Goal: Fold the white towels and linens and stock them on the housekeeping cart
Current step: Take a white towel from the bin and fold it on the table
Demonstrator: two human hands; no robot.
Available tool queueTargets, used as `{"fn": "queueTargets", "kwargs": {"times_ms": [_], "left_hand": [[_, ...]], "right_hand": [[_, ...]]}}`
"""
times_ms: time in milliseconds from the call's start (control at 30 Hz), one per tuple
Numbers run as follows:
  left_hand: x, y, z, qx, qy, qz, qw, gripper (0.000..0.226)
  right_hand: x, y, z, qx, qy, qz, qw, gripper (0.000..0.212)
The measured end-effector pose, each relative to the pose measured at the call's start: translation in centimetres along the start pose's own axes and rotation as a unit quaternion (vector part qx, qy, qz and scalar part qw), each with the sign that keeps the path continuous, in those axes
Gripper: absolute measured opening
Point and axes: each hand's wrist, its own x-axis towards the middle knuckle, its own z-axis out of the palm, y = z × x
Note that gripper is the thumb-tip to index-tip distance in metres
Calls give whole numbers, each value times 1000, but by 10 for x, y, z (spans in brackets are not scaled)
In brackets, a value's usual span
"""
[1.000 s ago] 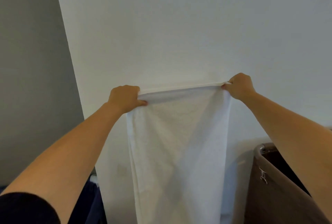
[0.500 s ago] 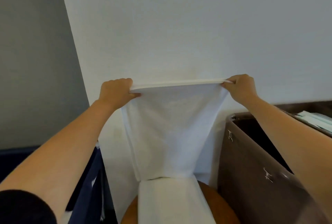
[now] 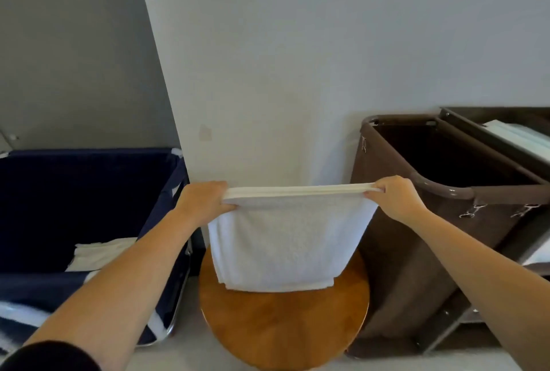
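Your hands have come down, and the white towel (image 3: 285, 239) now hangs doubled, its lower edge on the round wooden table (image 3: 282, 329). Your left hand (image 3: 205, 201) and right hand (image 3: 394, 199) each pinch a top corner. Lay it towards you, edges matched. The navy hamper (image 3: 89, 180) on the left and the brown cart bag (image 3: 401, 266) on the right crowd the sides.

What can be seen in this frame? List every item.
towel: one, white, hanging folded between both hands over the tabletop
round tabletop: one, brown wood, centre bottom
laundry hamper: one, navy, left
linen: one, white, inside the hamper
laundry bag: one, brown, right
folded linens: one stack, white, far right
left grip: bare hand, holds towel's left top corner
right grip: bare hand, holds right top corner
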Motion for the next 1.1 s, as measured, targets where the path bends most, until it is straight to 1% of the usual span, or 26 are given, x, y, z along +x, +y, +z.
{"fn": "queueTargets", "kwargs": {"times_ms": [100, 233, 400, 500, 533, 600, 700, 767, 833, 933, 1033, 1100], "left_hand": [[-19, 3, 30, 6, -38, -4, 999, 35], [-20, -6, 51, 8, -74, -15, 997, 36], [13, -20, 74, -15, -102, -39, 994, 28], [56, -35, 95, -30, -117, -58, 991, 26], [71, -39, 102, -36, -123, -63, 990, 27], [104, -52, 123, -60, -149, -70, 985, 29], [144, -69, 168, -123, -213, -75, 966, 35], [164, -78, 204, -185, -231, -100, 950, 38], [184, -87, 237, -245, -216, -145, 934, 37], [211, -92, 273, -316, -180, -200, 910, 24], [232, -93, 301, -330, -155, -237, 900, 24], [243, -92, 319, -341, -137, -255, 894, 25]], "right_hand": [[-10, 15, 25, -5, -28, 24, 999, 27], [-6, 20, 49, 0, -60, 35, 998, 21], [28, 18, 75, -10, -83, 44, 996, 17], [68, 16, 98, 19, -69, 71, 995, 28], [81, 16, 106, 18, -69, 83, 994, 28], [111, 15, 126, -8, -94, 108, 990, 25], [151, 21, 170, -38, -143, 155, 977, 22], [169, 30, 204, -39, -142, 170, 974, 26], [186, 38, 234, -35, -132, 187, 973, 26], [211, 47, 266, -24, -112, 204, 972, 20], [238, 56, 288, -8, -93, 216, 972, 20], [254, 64, 306, -3, -90, 210, 974, 19]]}}
